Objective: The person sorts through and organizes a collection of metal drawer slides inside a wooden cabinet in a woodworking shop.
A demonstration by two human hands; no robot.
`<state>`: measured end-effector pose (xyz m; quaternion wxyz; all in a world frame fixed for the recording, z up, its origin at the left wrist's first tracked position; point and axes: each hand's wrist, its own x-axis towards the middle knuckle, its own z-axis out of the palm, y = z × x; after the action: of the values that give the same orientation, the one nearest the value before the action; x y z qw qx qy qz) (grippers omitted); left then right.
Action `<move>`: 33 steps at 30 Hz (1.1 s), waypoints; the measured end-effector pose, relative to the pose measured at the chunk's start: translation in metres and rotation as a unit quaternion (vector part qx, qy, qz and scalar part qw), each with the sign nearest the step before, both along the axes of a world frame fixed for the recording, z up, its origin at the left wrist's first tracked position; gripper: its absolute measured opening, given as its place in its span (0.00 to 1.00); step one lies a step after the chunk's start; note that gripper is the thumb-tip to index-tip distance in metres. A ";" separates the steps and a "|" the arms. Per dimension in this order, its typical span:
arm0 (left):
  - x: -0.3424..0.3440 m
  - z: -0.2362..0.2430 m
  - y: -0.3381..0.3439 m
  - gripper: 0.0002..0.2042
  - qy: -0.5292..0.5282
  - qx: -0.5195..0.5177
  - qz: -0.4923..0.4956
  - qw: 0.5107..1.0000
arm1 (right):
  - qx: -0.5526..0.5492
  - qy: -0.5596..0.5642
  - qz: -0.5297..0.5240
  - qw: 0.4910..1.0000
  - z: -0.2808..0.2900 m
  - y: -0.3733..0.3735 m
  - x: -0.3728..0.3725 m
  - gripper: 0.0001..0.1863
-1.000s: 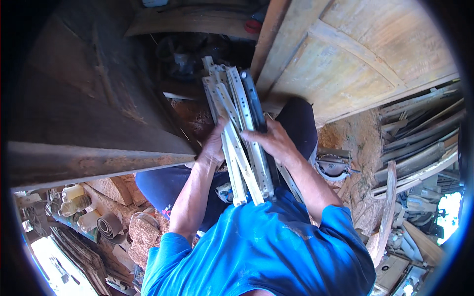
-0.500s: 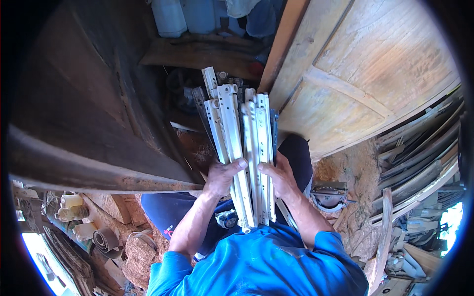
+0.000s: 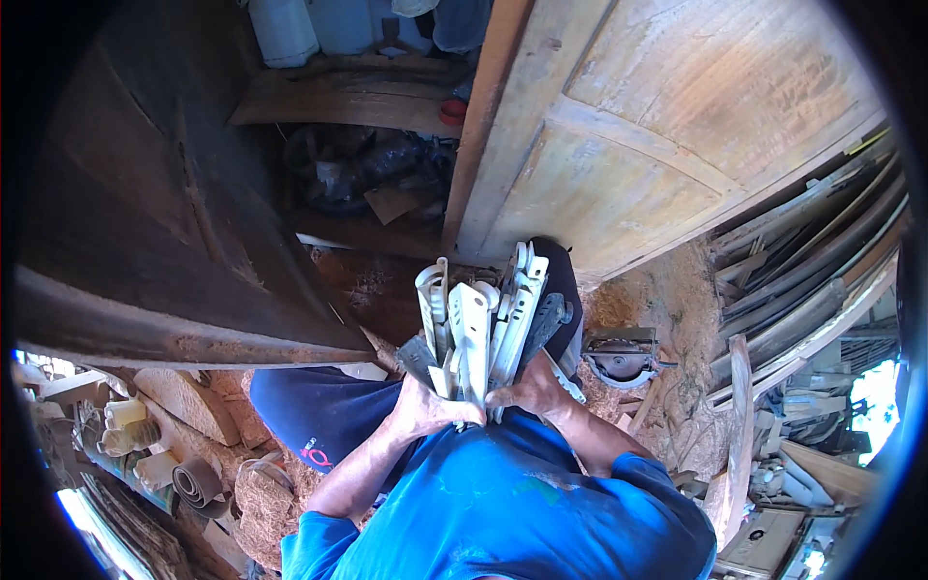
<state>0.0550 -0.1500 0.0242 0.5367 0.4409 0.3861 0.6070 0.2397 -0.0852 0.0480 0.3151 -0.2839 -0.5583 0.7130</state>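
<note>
A bundle of white metal drawer slides (image 3: 471, 333) stands in front of my chest, ends pointing up and away from me. My left hand (image 3: 425, 408) is wrapped round the bundle's left side, its thumb across the front. On the other side my right hand (image 3: 538, 387) grips it, thumb also in front. A few dark slides (image 3: 551, 319) show among the white ones. The lower ends are hidden behind my hands and shirt. Another slide (image 3: 565, 377) lies beside my right hand; whether I hold it I cannot tell.
An open cabinet has a dark door (image 3: 145, 242) at left and a pale panelled door (image 3: 643, 145) at right. Inside, a shelf (image 3: 338, 101) bears plastic jugs (image 3: 280, 34) and a red cup (image 3: 451, 112). A circular saw (image 3: 621, 362) sits on sawdust, near stacked wood strips (image 3: 822, 280).
Both hands have drawn the bundle closer to my chest and tipped it, so its upper ends sit lower in view. The cabinet's inside is more visible.
</note>
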 end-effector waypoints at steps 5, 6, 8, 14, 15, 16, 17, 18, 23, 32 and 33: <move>0.011 0.016 0.009 0.50 0.071 -0.078 0.045 0.993 | 0.132 -0.105 0.038 0.985 -0.003 0.005 -0.003 0.56; 0.010 0.025 0.013 0.49 0.042 -0.077 0.040 0.995 | 0.088 -0.059 0.002 0.994 0.002 0.004 -0.010 0.56; 0.016 0.014 0.014 0.47 -0.012 -0.078 0.052 0.996 | 0.074 -0.044 -0.024 0.996 -0.005 0.005 -0.010 0.52; 0.003 0.050 0.031 0.39 0.164 -0.057 0.115 0.978 | 0.104 -0.012 -0.046 0.993 0.015 0.026 -0.024 0.42; -0.003 0.058 0.042 0.38 0.172 -0.040 0.109 0.978 | 0.089 -0.005 -0.046 0.995 0.017 0.035 -0.026 0.41; -0.006 0.076 0.050 0.36 0.180 -0.044 0.111 0.976 | 0.081 -0.007 -0.056 0.995 0.026 0.042 -0.030 0.40; -0.005 0.074 0.059 0.35 0.125 -0.013 0.148 0.981 | 0.069 -0.009 -0.059 0.996 0.038 0.046 -0.036 0.39; -0.006 0.080 0.066 0.34 0.119 -0.008 0.157 0.980 | 0.074 -0.005 -0.055 0.996 0.045 0.054 -0.038 0.37; -0.010 0.082 0.078 0.37 0.099 -0.032 0.140 0.985 | 0.135 -0.046 -0.025 0.989 0.051 0.074 -0.035 0.30; -0.012 0.058 0.053 0.46 0.070 -0.152 0.023 0.986 | -0.101 0.043 -0.026 0.994 -0.010 0.048 -0.015 0.37; -0.017 0.053 0.047 0.48 0.091 -0.157 0.005 0.983 | -0.118 0.067 0.001 0.991 -0.013 0.045 -0.013 0.40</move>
<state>0.0385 -0.1030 0.0770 0.5589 0.4023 0.5259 0.4993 0.2267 -0.0397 0.0346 0.3153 -0.2707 -0.4478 0.7917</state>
